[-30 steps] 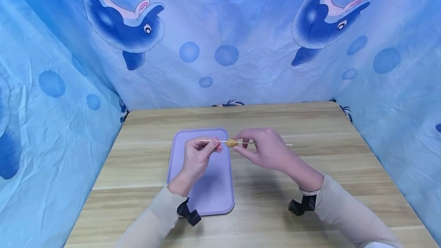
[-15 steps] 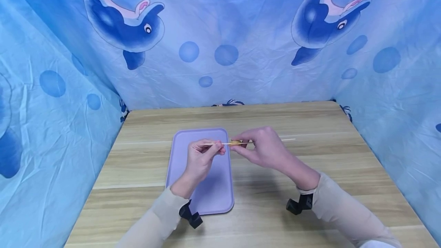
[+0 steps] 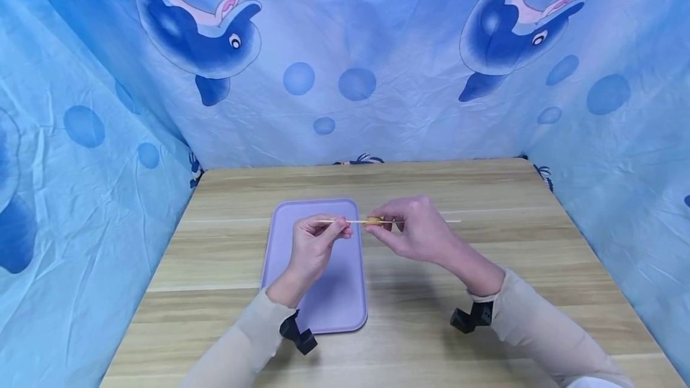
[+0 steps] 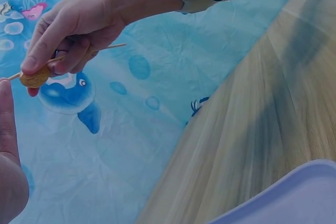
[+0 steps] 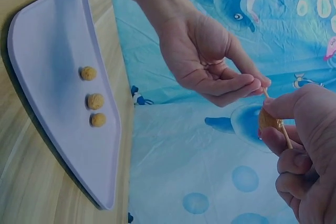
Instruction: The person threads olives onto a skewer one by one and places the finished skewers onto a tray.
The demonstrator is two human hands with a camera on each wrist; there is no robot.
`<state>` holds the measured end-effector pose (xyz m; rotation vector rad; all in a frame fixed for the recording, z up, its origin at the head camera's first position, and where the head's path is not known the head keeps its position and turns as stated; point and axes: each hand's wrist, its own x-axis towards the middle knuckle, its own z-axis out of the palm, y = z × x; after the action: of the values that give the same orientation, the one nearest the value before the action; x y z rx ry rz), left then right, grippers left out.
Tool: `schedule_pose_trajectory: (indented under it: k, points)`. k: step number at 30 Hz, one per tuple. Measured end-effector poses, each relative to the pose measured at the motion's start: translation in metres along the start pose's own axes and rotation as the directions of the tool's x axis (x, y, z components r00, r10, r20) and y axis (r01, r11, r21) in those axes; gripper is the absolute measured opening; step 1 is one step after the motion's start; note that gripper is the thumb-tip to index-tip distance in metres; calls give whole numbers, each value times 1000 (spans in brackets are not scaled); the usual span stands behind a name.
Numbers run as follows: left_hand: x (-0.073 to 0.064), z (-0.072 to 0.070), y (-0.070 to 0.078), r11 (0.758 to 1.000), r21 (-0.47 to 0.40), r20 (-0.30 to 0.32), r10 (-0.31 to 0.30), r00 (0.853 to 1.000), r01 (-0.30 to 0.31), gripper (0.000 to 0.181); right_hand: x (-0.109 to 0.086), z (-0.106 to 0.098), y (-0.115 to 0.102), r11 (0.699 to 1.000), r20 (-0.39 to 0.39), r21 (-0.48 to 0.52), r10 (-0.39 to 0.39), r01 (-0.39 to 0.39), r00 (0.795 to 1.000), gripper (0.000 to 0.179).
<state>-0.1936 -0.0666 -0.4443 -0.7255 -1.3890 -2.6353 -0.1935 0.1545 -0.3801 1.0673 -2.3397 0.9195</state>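
Note:
Both hands are raised over the table at a thin wooden skewer [image 3: 353, 221] that lies about level. My left hand [image 3: 312, 247] pinches it near its left end between thumb and fingertips. A golden-brown ball [image 3: 373, 221], like a small meatball, is threaded on it. My right hand [image 3: 420, 229] grips this ball between thumb and fingers, and the stick runs on beneath that palm and comes out on its far side. In the right wrist view the ball [image 5: 269, 119] shows right beside my left fingertips [image 5: 264, 83]. Several fingers of the right hand are curled in.
A lilac tray [image 3: 334, 304] lies under the left hand on the wooden table [image 3: 485, 196]. Three similar balls [image 5: 95, 101] sit on it in a row, visible in the right wrist view. Blue dolphin-print cloth [image 3: 350, 17] hangs around the back and sides.
Both hands and the skewer have shifted slightly rightward. The ball has moved right along the stick with the right fingers, a little farther from the left fingertips.

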Motion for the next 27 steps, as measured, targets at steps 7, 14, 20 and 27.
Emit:
schedule_pose_trajectory:
  k: [7, 14, 20, 27]
  points:
    - [0, 0, 1, 1000, 2, -10, -5, 1000, 5, 12, -2, -2, 3, 1000, 4, -2, -3, 3, 1000, 12]
    - [-1, 1, 1, 1000, 12, 4, 11, 1000, -11, 10, -3, -3, 4, 1000, 17, -15, -10, 11, 1000, 8]
    - [0, 0, -1, 1000, 6, 15, 2, 1000, -2, 13, -4, -10, 4, 988, 120, -155, -4, 23, 993, 11]
    - [1, -3, -5, 999, 21, 38, -25, 999, 24, 15, -5, -14, 7, 992, 175, -126, 5, 17, 985, 12]
